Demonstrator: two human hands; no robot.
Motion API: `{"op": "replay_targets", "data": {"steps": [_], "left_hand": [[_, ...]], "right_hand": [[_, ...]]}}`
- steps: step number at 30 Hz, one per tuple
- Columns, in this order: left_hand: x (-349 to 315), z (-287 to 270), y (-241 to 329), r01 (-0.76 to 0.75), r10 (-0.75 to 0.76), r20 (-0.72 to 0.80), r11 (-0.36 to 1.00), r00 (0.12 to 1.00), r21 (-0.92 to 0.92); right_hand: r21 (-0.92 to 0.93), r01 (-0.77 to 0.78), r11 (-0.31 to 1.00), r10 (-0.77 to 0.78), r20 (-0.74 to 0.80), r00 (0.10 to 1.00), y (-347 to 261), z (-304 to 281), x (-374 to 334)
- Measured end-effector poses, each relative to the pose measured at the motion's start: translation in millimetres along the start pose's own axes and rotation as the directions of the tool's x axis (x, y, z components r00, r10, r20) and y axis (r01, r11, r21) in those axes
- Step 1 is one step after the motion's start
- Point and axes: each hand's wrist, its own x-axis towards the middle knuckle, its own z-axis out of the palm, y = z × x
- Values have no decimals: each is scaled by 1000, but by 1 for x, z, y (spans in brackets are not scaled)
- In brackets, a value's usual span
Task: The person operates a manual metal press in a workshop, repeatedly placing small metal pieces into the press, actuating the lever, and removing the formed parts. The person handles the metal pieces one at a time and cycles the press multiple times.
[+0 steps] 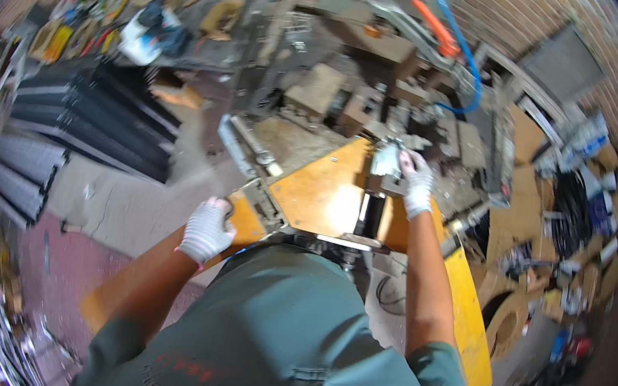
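My right hand (417, 186), in a white striped glove, reaches to the middle of the machine. Its fingers are closed at a silver metal piece (389, 160) above a dark slot in the orange machine panel (316, 198). The kind of piece is too blurred to tell. In a matching glove, my left hand (207, 233) rests at the left edge of the panel, beside a metal bracket (265, 204). Its fingers are curled, and whatever may lie inside them is hidden.
Black ribbed metal parts (96, 111) are stacked at the left. Behind the slot stand steel blocks (316, 89) and a blue hose (475, 82). Cardboard (517, 214) and scrap pile up at the right. A yellow panel (467, 319) slopes past my right arm.
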Motion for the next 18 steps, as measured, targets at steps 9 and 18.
{"op": "replay_targets", "data": {"steps": [9, 18], "left_hand": [[0, 18, -17, 122, -148, -92, 962, 985, -246], [14, 3, -12, -42, 58, -10, 579, 998, -814]], "right_hand": [[11, 20, 1000, -21, 57, 998, -14, 1, -7], [39, 29, 999, -30, 6, 1000, -12, 4, -13]]}}
